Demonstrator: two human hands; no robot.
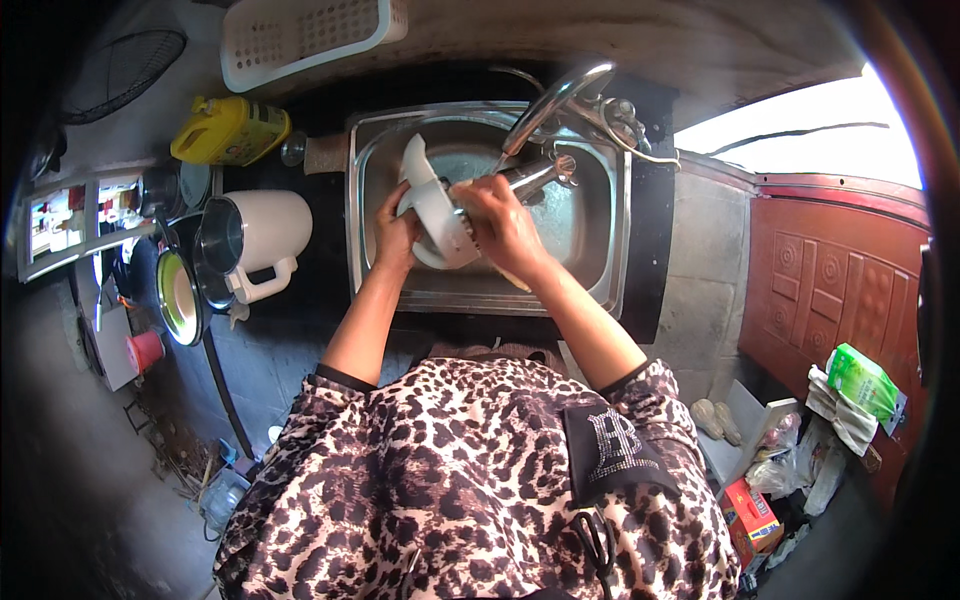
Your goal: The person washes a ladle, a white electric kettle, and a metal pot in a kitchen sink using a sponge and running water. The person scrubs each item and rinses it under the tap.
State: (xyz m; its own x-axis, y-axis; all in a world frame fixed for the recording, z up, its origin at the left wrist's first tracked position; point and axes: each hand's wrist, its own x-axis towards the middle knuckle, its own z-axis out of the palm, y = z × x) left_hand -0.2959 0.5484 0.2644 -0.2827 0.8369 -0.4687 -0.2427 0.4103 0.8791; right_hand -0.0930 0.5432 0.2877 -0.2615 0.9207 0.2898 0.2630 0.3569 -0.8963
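Over the steel sink (577,277), my left hand (396,232) grips a white plastic appliance head (442,225), seemingly the lid of a blender or soymilk maker, held tilted. My right hand (501,225) is against its underside with bent fingers, and a yellowish edge, perhaps a cloth or sponge, shows below that hand. A metal shaft part (529,174) extends to the right behind my right hand; whether it joins the lid I cannot tell. The chrome faucet (559,105) reaches over the basin, its spout end close to my right hand.
Left of the sink lies a white jug with a handle (274,225), near a yellow plastic container (232,131) and a small glass. A white perforated basket (307,41) is beyond them. A green-lined pan (178,296) sits farther left. A red door (840,270) stands at right.
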